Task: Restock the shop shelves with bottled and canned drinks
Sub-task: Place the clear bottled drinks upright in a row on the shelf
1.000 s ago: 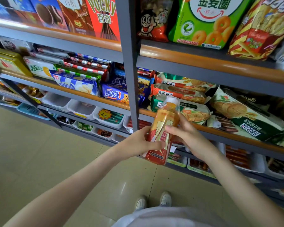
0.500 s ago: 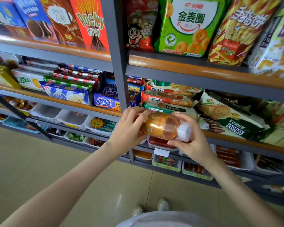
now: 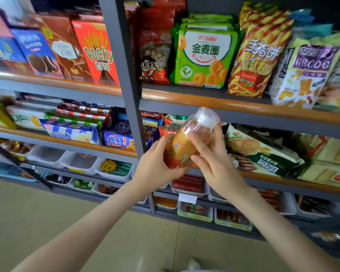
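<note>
I hold a plastic drink bottle point(image 3: 186, 142) with amber liquid, an orange-and-red label and a white cap, tilted with its cap up and to the right. My left hand point(image 3: 155, 165) grips its lower end from the left. My right hand point(image 3: 214, 161) wraps its upper body from the right, fingers across the label. The bottle hangs in front of the middle shelf point(image 3: 279, 179), just right of the grey upright post point(image 3: 126, 75). Its base is hidden in my left palm.
The grey shelving holds snack boxes point(image 3: 94, 52) and bags point(image 3: 202, 54) on the top shelf, biscuit packs point(image 3: 261, 152) on the middle shelf, and white trays point(image 3: 77, 161) of small goods lower down. Beige floor tiles point(image 3: 47, 222) lie below.
The bottle went from upright to lying sideways, and now points cap-up toward the right and sits higher. Both hands kept hold of it. The view tilted upward along the shelves.
</note>
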